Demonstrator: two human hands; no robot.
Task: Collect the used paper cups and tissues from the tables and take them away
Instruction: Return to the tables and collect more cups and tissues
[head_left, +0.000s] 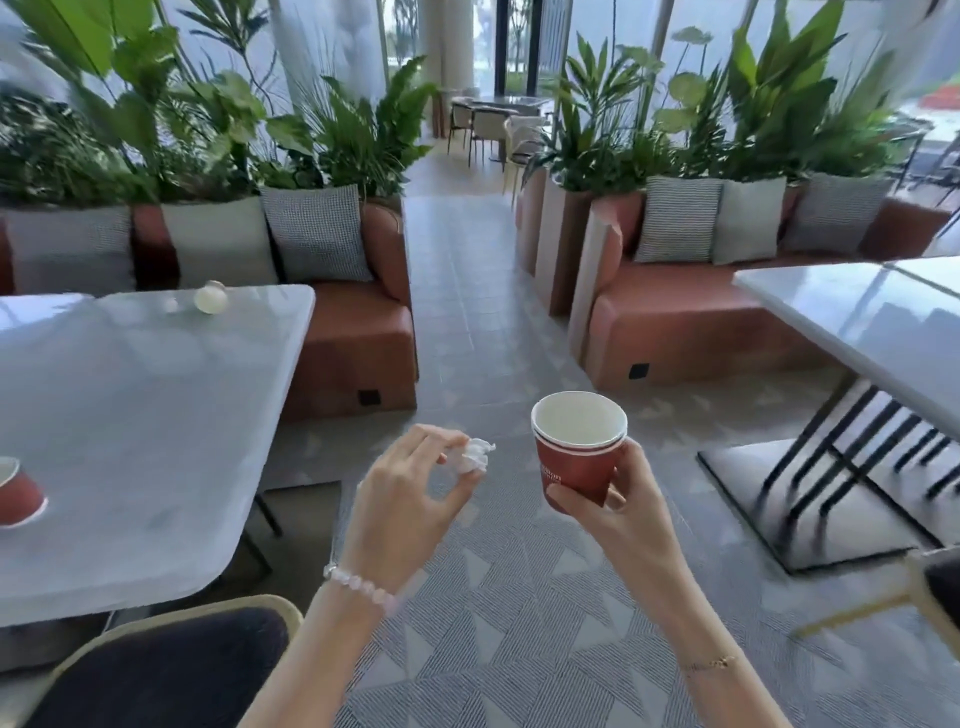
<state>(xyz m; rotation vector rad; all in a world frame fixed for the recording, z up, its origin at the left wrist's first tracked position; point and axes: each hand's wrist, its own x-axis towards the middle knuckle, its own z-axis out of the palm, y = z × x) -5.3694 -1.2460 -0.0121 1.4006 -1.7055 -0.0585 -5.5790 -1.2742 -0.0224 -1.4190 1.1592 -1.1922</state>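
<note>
With your left grip (410, 488) pinching the tissue (475, 456) just beside the cups (576, 467) clasped in your right grip (628, 512), bring it over their rim before releasing.

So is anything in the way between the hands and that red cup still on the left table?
Nothing visible. Only bare tabletop lies between the left hand and the red cup. Both hands are full though: the left pinches a tissue, the right hand holds stacked cups.
</note>
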